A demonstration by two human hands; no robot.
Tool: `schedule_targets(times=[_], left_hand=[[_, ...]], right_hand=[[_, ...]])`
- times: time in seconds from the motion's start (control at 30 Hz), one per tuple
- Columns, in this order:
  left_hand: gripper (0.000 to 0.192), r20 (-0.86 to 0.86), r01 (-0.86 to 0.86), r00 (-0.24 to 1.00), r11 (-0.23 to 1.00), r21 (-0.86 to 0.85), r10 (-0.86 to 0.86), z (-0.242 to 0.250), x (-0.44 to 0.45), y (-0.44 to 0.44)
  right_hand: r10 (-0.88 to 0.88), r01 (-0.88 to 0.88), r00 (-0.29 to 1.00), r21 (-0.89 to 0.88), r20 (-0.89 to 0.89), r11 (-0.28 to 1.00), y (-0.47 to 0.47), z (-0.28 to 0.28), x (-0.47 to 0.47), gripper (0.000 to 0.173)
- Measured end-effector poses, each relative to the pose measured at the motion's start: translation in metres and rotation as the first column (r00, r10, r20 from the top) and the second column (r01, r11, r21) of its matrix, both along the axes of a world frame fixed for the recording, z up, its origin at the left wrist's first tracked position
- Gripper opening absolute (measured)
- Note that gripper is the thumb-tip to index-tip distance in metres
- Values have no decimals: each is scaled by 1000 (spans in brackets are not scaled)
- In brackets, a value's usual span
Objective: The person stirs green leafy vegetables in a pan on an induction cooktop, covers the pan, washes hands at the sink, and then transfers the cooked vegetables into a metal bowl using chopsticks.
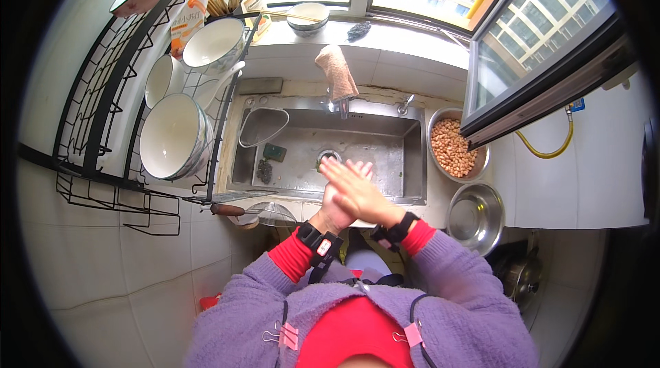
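Over the front of the stainless steel sink (371,149), my two hands are pressed palm to palm. My right hand (356,190) lies across the top with its fingers stretched out towards the upper left. Underneath, my left hand (335,213) is partly covered, and its fingertips show past the right one. I see nothing held in either hand. Just beyond the fingertips is the sink drain (329,155), with some green scraps by it. A cloth-wrapped faucet (337,76) rises at the sink's back edge.
Left stands a black wire dish rack (216,161) with bowls (170,136). A green scouring pad (274,152) and steel-wool scrubber (264,171) lie in the sink. Right are a basin of peanuts (454,149), a metal bowl (475,218) and an open window sash (541,53). A wire strainer (273,213) sits front left.
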State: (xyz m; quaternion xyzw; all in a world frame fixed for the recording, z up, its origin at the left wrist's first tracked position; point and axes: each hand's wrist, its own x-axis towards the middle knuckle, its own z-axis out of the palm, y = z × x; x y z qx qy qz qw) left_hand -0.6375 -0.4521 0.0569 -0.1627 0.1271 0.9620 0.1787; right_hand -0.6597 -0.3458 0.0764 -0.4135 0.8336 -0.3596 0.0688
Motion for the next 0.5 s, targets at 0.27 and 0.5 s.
schedule_targets(times=[0.27, 0.5], left_hand=[[58, -264, 154, 963, 903, 400, -47, -54, -33, -22], [41, -287, -424, 843, -231, -876, -455, -110, -143, -69]], right_hand=[[-45, 46, 999, -35, 29, 998, 2, -60, -17, 65], [-83, 541, 517, -251, 852, 803, 62, -128, -66, 54]])
